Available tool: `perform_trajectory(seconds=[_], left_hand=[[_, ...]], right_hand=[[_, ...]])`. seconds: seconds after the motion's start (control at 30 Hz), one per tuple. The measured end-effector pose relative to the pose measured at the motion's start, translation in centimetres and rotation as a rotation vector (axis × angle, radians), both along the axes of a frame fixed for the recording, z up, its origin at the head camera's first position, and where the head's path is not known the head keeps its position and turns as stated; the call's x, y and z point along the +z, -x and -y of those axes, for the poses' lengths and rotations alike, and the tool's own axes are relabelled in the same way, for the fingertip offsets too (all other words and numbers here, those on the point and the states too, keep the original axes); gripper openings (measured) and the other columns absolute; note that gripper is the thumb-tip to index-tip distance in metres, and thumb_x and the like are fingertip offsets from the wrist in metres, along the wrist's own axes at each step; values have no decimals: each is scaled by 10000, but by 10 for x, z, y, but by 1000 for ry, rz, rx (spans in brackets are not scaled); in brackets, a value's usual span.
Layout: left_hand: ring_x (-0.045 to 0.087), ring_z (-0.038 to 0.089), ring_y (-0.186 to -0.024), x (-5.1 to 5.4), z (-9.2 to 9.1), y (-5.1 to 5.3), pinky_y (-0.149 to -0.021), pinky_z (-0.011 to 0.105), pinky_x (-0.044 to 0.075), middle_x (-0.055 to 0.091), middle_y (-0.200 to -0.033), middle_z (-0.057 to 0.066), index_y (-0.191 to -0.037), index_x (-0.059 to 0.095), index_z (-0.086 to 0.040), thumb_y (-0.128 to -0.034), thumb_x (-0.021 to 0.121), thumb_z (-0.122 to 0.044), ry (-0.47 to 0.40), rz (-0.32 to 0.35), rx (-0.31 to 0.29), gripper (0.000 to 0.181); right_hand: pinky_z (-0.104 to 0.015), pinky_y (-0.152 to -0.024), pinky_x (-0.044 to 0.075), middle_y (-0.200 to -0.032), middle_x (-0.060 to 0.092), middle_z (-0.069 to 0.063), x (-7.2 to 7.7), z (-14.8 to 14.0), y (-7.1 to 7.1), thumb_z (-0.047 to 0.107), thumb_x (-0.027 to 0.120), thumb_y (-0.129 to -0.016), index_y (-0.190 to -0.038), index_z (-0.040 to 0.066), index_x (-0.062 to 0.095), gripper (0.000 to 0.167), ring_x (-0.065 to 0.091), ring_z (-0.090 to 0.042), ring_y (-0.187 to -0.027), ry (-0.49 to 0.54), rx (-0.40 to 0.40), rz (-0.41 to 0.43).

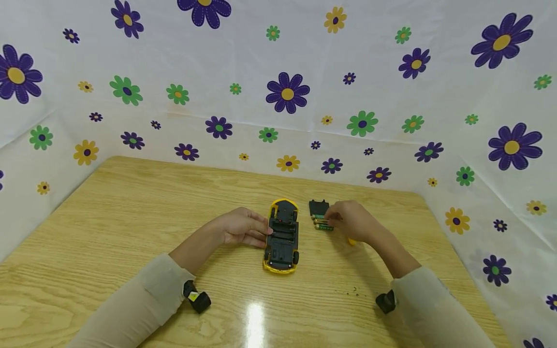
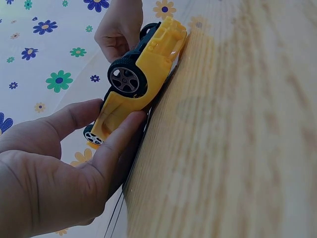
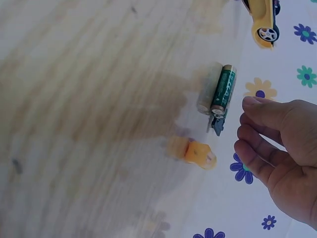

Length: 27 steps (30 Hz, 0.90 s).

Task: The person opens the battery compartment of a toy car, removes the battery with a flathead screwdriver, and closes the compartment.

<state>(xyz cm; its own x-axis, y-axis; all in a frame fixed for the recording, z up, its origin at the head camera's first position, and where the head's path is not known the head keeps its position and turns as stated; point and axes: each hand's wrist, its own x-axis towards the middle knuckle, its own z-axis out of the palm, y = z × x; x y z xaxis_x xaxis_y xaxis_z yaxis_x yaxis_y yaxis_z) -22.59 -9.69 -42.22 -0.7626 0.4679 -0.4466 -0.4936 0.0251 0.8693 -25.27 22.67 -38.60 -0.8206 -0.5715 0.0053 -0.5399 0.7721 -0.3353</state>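
A yellow toy car (image 1: 282,237) lies upside down on the table, its black underside up and its battery compartment uncovered. My left hand (image 1: 245,227) is at the car's left side; in the left wrist view its extended fingers (image 2: 126,131) touch the yellow body near a wheel. Right of the car, green-and-gold batteries (image 1: 323,226) lie side by side. My right hand (image 1: 353,220) hovers over them, fingers loosely bent. The right wrist view shows its fingertips (image 3: 250,101) apart from the nearest battery (image 3: 224,89), with nothing between them.
A black battery cover (image 1: 319,207) lies just behind the batteries. A small orange object (image 3: 200,153), its kind unclear, sits partly hidden by the right hand. Tiny dark bits (image 1: 355,289) lie on the wooden table (image 1: 148,208). A flowered cloth (image 1: 243,63) hangs behind.
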Motion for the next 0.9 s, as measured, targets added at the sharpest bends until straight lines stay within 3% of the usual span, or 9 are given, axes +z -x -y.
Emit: perform_trajectory(seconds=[0.2, 0.47, 0.73, 0.9], left_hand=[[724, 293, -962, -1, 1, 0, -931, 440, 614, 588, -1330, 268, -1477, 398, 138, -962, 665, 29, -4, -3, -4, 591], [711, 304, -993, -2, 1, 2, -935, 438, 613, 523, -1410, 273, -1467, 416, 137, -964, 663, 31, 0, -4, 4, 570], [675, 349, -1102, -1, 0, 2, -942, 437, 610, 350, -1587, 247, -1468, 414, 143, -965, 666, 27, -7, -5, 2, 574], [692, 324, -1065, -2, 0, 2, -938, 437, 611, 381, -1566, 248, -1458, 427, 140, -961, 669, 28, -6, -3, 2, 563]], right_hand=[[-380, -755, 621, -922, 733, -61, 2, -1, 11, 12, 700, -958, -1023, 12, 763, 90, 666, -184, -815, 22, 18, -17], [-390, -779, 630, -904, 730, -68, 7, 4, 29, 27, 692, -971, -1050, -17, 748, 106, 668, -198, -814, 31, -16, 23], [-470, -917, 609, -1038, 739, -149, 5, 8, 43, 24, 672, -984, -1138, -39, 723, 175, 691, -298, -962, 39, -80, 72], [-512, -988, 569, -1128, 715, -197, 3, 8, 48, 31, 661, -992, -1222, -65, 683, 250, 665, -354, -1059, 39, -126, 111]])
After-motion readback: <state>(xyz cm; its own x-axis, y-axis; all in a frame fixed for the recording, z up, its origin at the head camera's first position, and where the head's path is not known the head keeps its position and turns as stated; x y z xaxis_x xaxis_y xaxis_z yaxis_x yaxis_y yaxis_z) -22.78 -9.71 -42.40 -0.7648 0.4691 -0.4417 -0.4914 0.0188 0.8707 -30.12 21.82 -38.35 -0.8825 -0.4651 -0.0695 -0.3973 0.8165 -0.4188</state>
